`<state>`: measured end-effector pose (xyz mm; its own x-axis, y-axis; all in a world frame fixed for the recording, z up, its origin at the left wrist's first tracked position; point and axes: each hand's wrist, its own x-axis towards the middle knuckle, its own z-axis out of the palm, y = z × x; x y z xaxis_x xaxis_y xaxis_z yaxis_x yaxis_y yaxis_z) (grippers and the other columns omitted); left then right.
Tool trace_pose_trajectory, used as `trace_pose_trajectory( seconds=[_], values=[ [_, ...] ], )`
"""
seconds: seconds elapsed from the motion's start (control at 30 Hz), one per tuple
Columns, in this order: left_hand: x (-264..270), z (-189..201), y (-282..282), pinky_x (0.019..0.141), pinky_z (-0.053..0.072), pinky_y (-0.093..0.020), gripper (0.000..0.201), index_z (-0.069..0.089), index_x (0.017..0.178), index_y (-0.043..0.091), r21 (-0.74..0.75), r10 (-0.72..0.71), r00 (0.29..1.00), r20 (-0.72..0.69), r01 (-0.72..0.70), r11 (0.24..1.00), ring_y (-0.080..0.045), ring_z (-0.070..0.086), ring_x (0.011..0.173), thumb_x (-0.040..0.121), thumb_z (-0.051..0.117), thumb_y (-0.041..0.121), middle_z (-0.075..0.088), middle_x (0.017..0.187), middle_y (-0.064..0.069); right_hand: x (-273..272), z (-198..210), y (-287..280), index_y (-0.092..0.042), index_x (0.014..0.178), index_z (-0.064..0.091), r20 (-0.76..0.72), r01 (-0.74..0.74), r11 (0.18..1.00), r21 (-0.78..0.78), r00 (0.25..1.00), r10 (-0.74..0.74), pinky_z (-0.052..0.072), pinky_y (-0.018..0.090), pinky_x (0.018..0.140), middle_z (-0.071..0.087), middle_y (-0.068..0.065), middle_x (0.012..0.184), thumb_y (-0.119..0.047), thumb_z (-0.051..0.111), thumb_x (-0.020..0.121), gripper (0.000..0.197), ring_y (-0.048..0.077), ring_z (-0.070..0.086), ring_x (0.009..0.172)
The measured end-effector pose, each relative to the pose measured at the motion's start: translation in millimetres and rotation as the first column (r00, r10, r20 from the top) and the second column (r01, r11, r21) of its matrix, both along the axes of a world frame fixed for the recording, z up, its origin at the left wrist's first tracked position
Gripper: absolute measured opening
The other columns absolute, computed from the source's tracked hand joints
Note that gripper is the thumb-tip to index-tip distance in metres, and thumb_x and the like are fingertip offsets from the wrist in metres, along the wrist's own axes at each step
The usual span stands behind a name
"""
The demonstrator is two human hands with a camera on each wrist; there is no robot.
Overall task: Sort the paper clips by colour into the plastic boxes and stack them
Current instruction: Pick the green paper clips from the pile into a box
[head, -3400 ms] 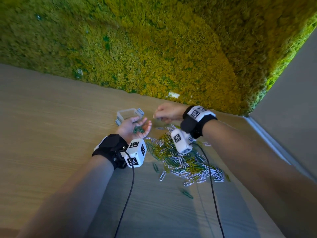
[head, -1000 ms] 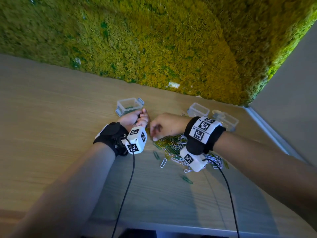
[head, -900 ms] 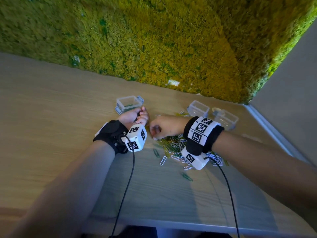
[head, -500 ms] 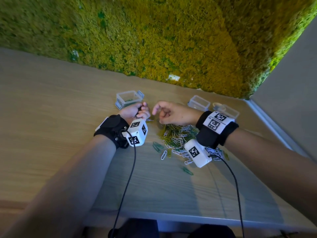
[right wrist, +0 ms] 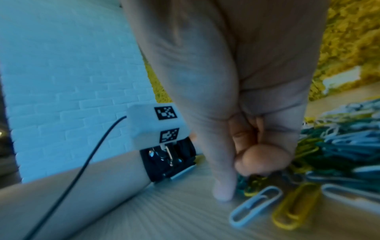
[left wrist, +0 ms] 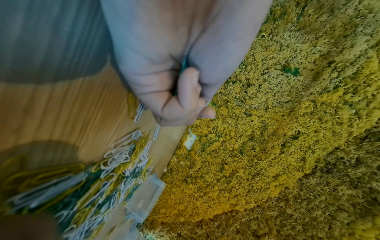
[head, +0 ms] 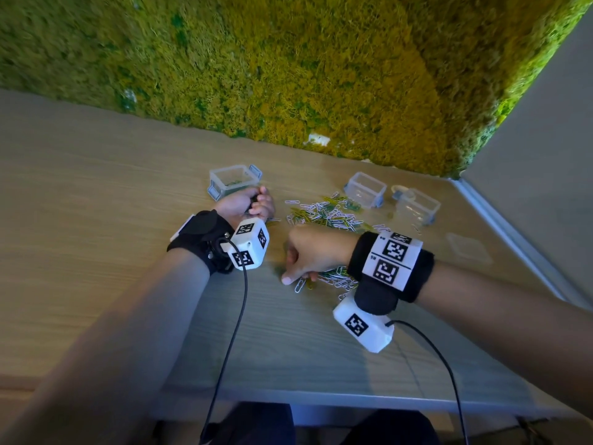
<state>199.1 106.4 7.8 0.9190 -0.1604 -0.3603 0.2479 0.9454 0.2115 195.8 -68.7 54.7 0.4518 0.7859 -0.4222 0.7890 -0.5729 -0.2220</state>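
A mixed pile of white, yellow and green paper clips (head: pixel 324 215) lies on the wooden table (head: pixel 96 220). My left hand (head: pixel 256 203) is a closed fist beside the pile's left end, gripping green paper clips (left wrist: pixel 185 63) that peek out between the fingers. Just behind it stands a clear plastic box (head: pixel 234 181) with a few green clips inside. At the pile's near edge my right hand (head: pixel 300 274) has its thumb (right wrist: pixel 224 193) tip on the table and its fingers curled down, pinching green clips (right wrist: pixel 244 183).
Two more clear boxes (head: pixel 365 189) (head: pixel 415 205) stand behind the pile on the right, and a clear lid (head: pixel 468 252) lies flat further right. A white clip (right wrist: pixel 255 206) and a yellow clip (right wrist: pixel 296 206) lie loose by my right thumb. A moss wall (head: pixel 288 75) backs the table.
My right hand has pulled back from beside the left fist to the pile's near edge and come down on the clips. The left fist has stayed closed in place.
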Motion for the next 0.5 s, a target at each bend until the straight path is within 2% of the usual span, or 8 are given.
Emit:
trace_pose_trajectory(
  seconds=[0.07,0.17,0.27,0.33,0.4,0.43,0.47,0.5],
  values=[
    [-0.3,-0.3,-0.1,0.025,0.024,-0.02,0.051,0.051,0.058,0.004,0.019,-0.009,1.0,0.002,0.009,1.0,-0.014,0.033,0.028,0.101,0.034,0.024,0.038,0.05,-0.002,-0.6,0.8,3.1,0.006,0.077,0.069,-0.004,-0.026,0.999,-0.044,1.0,0.026,0.038,0.011,0.045,0.065,0.011,0.064,-0.024,0.07,0.084,0.031,0.007,0.049,0.038],
    [-1.5,1.3,-0.9,0.026,0.025,-0.019,0.052,0.052,0.058,0.003,0.036,-0.004,1.0,0.006,0.004,0.999,-0.013,0.034,0.029,0.101,0.033,0.024,0.039,0.05,-0.002,0.0,-0.7,8.3,0.006,0.079,0.067,0.074,-0.05,0.997,-0.055,0.996,0.054,0.034,0.024,0.048,0.055,0.009,0.06,-0.022,0.067,0.083,0.028,0.017,0.044,0.049],
    [0.7,0.1,0.1,0.029,0.031,-0.018,0.047,0.051,0.063,0.006,0.061,-0.011,1.0,-0.016,0.012,0.998,-0.013,0.038,0.033,0.102,0.033,0.025,0.041,0.053,-0.002,13.3,4.8,6.6,0.005,0.077,0.065,-0.034,0.022,1.0,-0.017,0.999,-0.022,0.036,0.021,0.045,0.054,0.008,0.059,-0.019,0.064,0.085,0.025,0.016,0.046,0.048],
    [-1.8,2.3,-2.5,0.041,0.044,-0.019,0.042,0.052,0.07,0.006,0.122,-0.019,1.0,-0.024,0.022,0.992,-0.014,0.048,0.046,0.101,0.035,0.028,0.049,0.062,-0.005,26.4,18.1,3.1,-0.003,0.071,0.059,-0.227,0.128,0.989,0.073,0.968,-0.109,0.035,0.019,0.045,0.051,0.003,0.056,-0.015,0.06,0.089,0.021,0.013,0.045,0.046],
    [-6.4,6.9,-6.5,0.069,0.055,-0.028,0.036,0.057,0.081,0.001,0.197,0.006,1.0,-0.016,-0.003,0.98,-0.02,0.057,0.073,0.1,0.039,0.025,0.057,0.078,-0.013,37.4,33.9,2.0,-0.008,0.067,0.054,-0.425,0.25,0.952,0.178,0.892,-0.155,0.031,0.017,0.044,0.046,-0.004,0.05,-0.009,0.056,0.092,0.025,0.008,0.04,0.042],
    [-8.5,10.1,-9.3,0.081,0.054,-0.035,0.03,0.058,0.089,0.0,0.231,0.023,1.0,-0.017,-0.018,0.973,-0.025,0.058,0.085,0.1,0.041,0.022,0.059,0.086,-0.019,41.7,42.1,2.6,-0.009,0.068,0.054,-0.479,0.296,0.93,0.22,0.863,-0.161,0.029,0.016,0.042,0.045,-0.006,0.048,-0.006,0.054,0.093,0.025,0.006,0.038,0.04],
    [-9.7,12.3,-11.3,0.085,0.052,-0.041,0.026,0.056,0.098,-0.001,0.255,0.021,0.999,-0.025,-0.014,0.967,-0.031,0.057,0.093,0.1,0.041,0.02,0.058,0.094,-0.025,45.5,48.6,4.5,-0.008,0.071,0.055,-0.486,0.324,0.912,0.25,0.857,-0.171,0.028,0.014,0.041,0.046,-0.007,0.048,-0.006,0.055,0.093,0.023,0.004,0.037,0.039],
    [-12.9,15.1,-13.6,0.082,0.053,-0.045,0.024,0.054,0.107,0.0,0.257,-0.003,1.0,-0.021,0.008,0.966,-0.037,0.057,0.097,0.1,0.041,0.019,0.055,0.101,-0.029,47.8,54.4,7.8,-0.007,0.074,0.056,-0.458,0.333,0.903,0.273,0.87,-0.182,0.03,0.014,0.041,0.047,-0.007,0.05,-0.008,0.056,0.093,0.019,0.004,0.038,0.04]
  ],
)
